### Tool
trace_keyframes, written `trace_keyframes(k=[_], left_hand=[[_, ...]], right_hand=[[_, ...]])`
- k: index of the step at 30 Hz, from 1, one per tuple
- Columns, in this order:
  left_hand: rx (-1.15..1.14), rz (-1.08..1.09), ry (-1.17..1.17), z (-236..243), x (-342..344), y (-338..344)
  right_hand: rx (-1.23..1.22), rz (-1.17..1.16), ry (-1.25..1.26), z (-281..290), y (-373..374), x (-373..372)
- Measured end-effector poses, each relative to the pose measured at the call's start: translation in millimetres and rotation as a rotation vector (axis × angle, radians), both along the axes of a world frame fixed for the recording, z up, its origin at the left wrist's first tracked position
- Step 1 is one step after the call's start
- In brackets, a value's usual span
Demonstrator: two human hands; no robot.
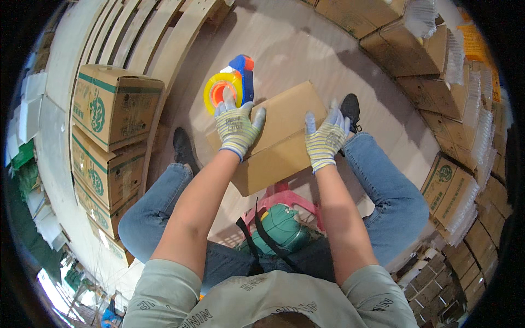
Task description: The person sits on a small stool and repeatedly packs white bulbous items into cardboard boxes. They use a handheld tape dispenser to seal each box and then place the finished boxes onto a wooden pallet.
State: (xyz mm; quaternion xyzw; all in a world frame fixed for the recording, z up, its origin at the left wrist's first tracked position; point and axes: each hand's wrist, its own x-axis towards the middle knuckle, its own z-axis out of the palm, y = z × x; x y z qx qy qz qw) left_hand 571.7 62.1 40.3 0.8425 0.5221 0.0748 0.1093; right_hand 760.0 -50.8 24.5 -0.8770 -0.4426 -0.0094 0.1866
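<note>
A brown cardboard box (273,167) lies at a slant between my legs, its long flaps folded down on top. My left hand (236,127), in a striped glove with pale fingertips, grips its left part, fingers over the far edge and thumb on top. My right hand (324,136), gloved alike, grips the right end, fingers over the edge. Just beyond my left fingers lies a blue-and-orange tape dispenser (245,68) with a yellow tape roll (212,101). Part of the box is hidden under my hands.
Stacked printed cartons (117,109) stand left beside a wooden pallet (183,44). Rows of boxes (440,82) with clear plastic line the right. A pink stool (309,210) with a green pad (281,229) is beneath me. A person in blue (109,314) appears at the lower-left rim.
</note>
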Motion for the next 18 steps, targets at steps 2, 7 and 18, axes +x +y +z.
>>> trace_keyframes(k=[2, 7, 18], left_hand=[[-0.03, 0.002, 0.009, -3.6, -0.4, 3.2], [0.011, -0.044, 0.033, 0.2, 0.5, 12.7], [0.161, -0.755, -0.056, 58.4, -63.6, -5.6]], right_hand=[[0.022, -0.006, 0.142, -2.3, -1.1, -1.4], [0.074, 0.035, 0.161, -7.1, -7.4, 1.6], [0.09, 0.025, 0.174, -9.9, -9.2, 1.5]])
